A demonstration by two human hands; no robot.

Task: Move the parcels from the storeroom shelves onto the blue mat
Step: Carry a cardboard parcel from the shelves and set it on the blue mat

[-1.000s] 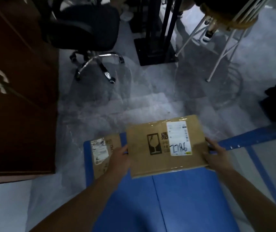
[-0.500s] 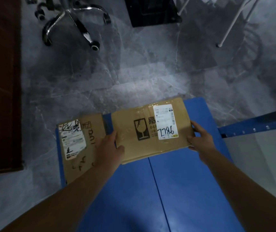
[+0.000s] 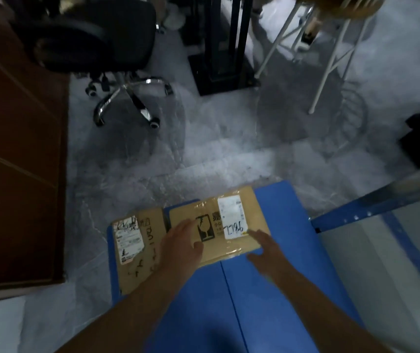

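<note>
Parcel flat on blue mat | left hand open on top | right hand open at its edge

a black office chair on a chrome star base stands on the grey marbled floor. left of the chair, a brown wooden cabinet; right of it, a black stand, then white folding legs.

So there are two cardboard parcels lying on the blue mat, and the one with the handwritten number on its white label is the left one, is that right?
Not quite. The head view shows two cardboard parcels on the blue mat, but the parcel with the handwritten number on its white label is the right one, not the left. The left parcel carries a printed label and black marker scrawl.
</note>
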